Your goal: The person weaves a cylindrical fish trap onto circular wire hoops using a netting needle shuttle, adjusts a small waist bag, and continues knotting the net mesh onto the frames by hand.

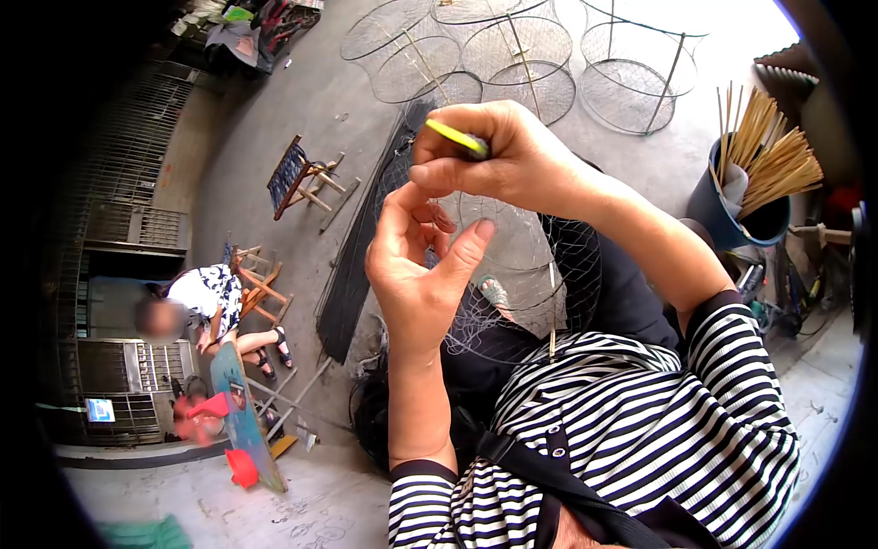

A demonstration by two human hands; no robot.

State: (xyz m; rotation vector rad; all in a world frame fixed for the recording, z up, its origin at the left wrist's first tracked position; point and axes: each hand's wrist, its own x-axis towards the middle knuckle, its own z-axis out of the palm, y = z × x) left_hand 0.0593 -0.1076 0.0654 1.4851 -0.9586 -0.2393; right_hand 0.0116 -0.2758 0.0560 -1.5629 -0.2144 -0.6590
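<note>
My right hand (494, 156) is closed round a slim yellow-green tool (457, 137) with a dark part near the palm; its exact kind is hidden by the fingers. Just below and touching or nearly touching it, my left hand (425, 265) has bent fingers and a thumb held apart. No object shows clearly in that hand; any thin twine there is too fine to see. A dark mesh net (572, 265) on hoops hangs over my lap below both hands. Loose pale twine (471, 334) lies tangled at its lower left.
Several hooped net cages (521, 73) stand ahead. A blue bucket (722, 206) of thin sticks (777, 165) is at right. Left are dark rods (352, 302), a folding stool (306, 178) and a seated person (210, 306) beside a board (242, 412).
</note>
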